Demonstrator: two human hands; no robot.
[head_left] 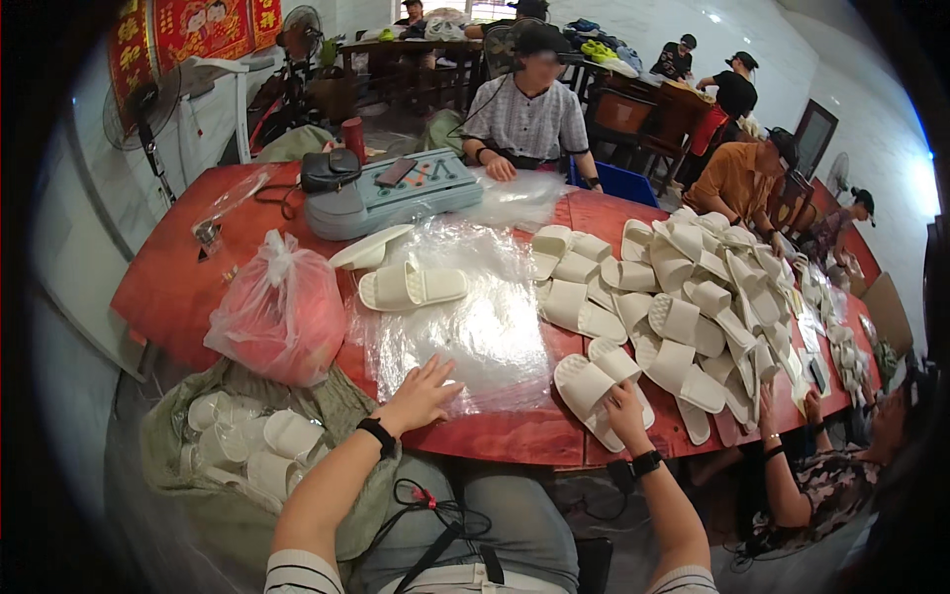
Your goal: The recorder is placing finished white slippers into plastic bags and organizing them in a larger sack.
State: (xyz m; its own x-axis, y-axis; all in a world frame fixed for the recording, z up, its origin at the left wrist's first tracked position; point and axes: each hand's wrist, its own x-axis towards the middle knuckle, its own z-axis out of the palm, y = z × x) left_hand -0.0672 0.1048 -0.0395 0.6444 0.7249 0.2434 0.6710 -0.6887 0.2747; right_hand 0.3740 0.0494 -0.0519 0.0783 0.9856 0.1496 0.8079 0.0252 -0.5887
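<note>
Head view: a bench [158, 292] with a glossy red, wood-grained top carries cream slippers and clear film. Close to its near edge the left hand [421, 396] lies palm down, fingers spread, gripping nothing and resting on a stack of clear plastic sleeves [475, 346], thin, crinkled and bright with glare, which reaches from the near edge toward the middle. The right hand [625, 411], at the near edge further right, is curled on the side of a pair of slippers [586, 381] with broad, rounded straps; its fingertips are hidden, so their exact grip cannot be told. The pair lies between the sleeves and a heaped pile of slippers [683, 322], matte and smooth, which spreads along the bench toward its right end.

On the upper left of the sleeves lies a single slipper [411, 287], sole down; just behind it a tilted slipper [371, 247] shows its side. Toward the left end sits a knotted, translucent bag [280, 312] bulging with something pinkish red. By the far edge stands a flat grey-green case [426, 183] of hard-looking material. Below the near edge, at left, a soft, creased green sack [163, 421] holds film-wrapped slippers [292, 434].
</note>
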